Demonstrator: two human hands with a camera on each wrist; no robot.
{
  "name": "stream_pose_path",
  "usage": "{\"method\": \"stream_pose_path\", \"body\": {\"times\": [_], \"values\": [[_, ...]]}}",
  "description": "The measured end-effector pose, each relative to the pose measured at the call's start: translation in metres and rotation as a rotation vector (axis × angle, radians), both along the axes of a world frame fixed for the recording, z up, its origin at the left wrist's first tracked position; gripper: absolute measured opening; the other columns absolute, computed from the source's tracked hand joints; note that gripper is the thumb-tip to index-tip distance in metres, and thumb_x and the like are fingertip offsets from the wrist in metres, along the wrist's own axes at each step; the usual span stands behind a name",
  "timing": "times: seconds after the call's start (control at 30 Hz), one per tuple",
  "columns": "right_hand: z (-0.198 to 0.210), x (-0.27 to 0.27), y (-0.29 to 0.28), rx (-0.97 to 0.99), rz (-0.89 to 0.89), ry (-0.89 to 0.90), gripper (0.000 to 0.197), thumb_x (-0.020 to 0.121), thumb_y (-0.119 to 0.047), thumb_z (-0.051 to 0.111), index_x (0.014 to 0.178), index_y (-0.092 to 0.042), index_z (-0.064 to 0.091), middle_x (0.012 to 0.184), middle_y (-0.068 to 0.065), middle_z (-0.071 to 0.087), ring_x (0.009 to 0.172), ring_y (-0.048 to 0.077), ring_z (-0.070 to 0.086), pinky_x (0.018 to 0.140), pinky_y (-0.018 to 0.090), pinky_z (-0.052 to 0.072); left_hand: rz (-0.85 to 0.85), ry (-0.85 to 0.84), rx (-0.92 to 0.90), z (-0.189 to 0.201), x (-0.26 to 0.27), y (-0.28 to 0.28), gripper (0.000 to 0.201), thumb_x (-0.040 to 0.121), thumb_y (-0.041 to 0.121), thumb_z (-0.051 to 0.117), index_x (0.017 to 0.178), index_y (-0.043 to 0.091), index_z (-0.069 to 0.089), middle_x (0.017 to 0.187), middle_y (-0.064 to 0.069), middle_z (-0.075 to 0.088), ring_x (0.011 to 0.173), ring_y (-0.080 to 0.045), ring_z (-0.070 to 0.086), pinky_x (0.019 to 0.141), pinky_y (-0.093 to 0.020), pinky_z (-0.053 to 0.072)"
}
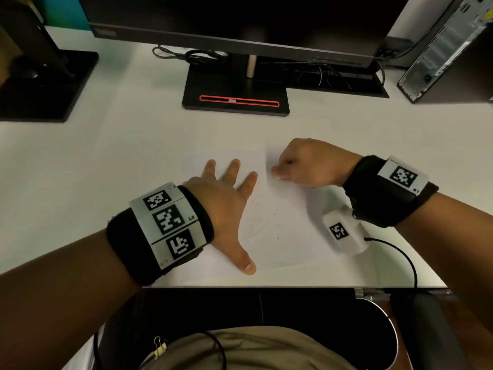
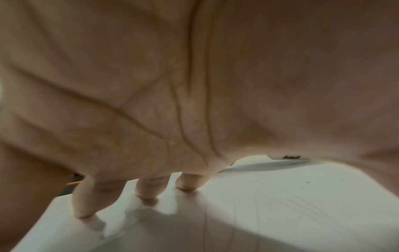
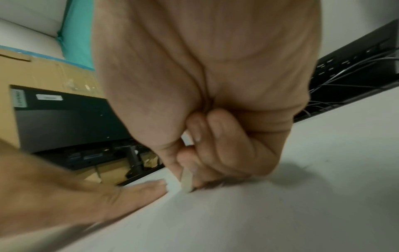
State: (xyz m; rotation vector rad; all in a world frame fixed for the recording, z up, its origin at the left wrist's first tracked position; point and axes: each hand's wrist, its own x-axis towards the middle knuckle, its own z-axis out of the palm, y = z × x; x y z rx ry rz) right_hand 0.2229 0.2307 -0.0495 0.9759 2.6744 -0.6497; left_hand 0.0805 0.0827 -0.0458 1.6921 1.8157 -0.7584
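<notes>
Sheet: the paper [image 1: 288,236] lies flat at the middle of the desk's [image 1: 106,169] near edge, with faint pencil marks across it.
Left hand: our left hand [image 1: 226,206] presses the sheet's left half, fingers straight and spread, the fingertips [image 2: 149,201] down on the paper and the thumb pointing toward the near edge.
Right hand: our right hand [image 1: 306,162] is curled tight, thumb and fingers pinching a small pale piece [image 3: 187,180], which we take for an eraser; its tip touches the paper toward the far edge, just beside our left forefinger.
Step in hand: we judge this to be rubbing out marks.
Doing it well: we should bear down with the flat hand close to the rubbed spot, use short light strokes running away from that hand, and hold the piece low so the sheet neither creases nor slides.
Writing: the left wristband [image 1: 170,225] carries square black-and-white codes and what reads as "L4".
Brands: the logo on the monitor [image 1: 240,22] bezel is too blurred to read.
</notes>
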Motion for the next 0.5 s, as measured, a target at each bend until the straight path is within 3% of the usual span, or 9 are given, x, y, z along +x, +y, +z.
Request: {"method": "stream_pose_path", "body": {"times": [0.17,0.3,0.5], "values": [[-0.004,0.008,-0.014,-0.022,0.107,-0.037,0.052,0.1,-0.039,0.051,0.066,-0.001,0.051,0.059,0.005,0.047,0.055,0.018,0.04,0.057,0.034,0.037,-0.007,0.002,-0.001,0.0,0.0,0.0,0.159,0.043,0.09,0.071,0.146,0.032,-0.037,0.154,0.0,-0.043,0.145,-0.041,-0.027,0.113,-0.062,0.029],[0.0,0.014,0.006,-0.008,-0.046,-0.018,0.048,0.098,-0.035,0.053,0.059,-0.009,0.044,0.055,0.005,0.044,0.051,0.019,0.04,0.055,0.032,0.036,0.0,0.003,-0.006,0.001,0.001,0.0,0.159,0.044,0.089,0.071,0.146,0.032,-0.037,0.154,0.0,-0.042,0.145,-0.042,-0.026,0.113,-0.063,0.028],[-0.004,0.01,-0.016,-0.025,0.081,-0.048,0.049,0.101,-0.037,0.051,0.061,-0.009,0.046,0.057,0.004,0.044,0.053,0.017,0.039,0.055,0.031,0.036,-0.003,0.002,-0.008,0.0,0.0,0.001,0.159,0.044,0.09,0.071,0.145,0.033,-0.038,0.153,0.0,-0.044,0.145,-0.041,-0.027,0.113,-0.062,0.028]]}}
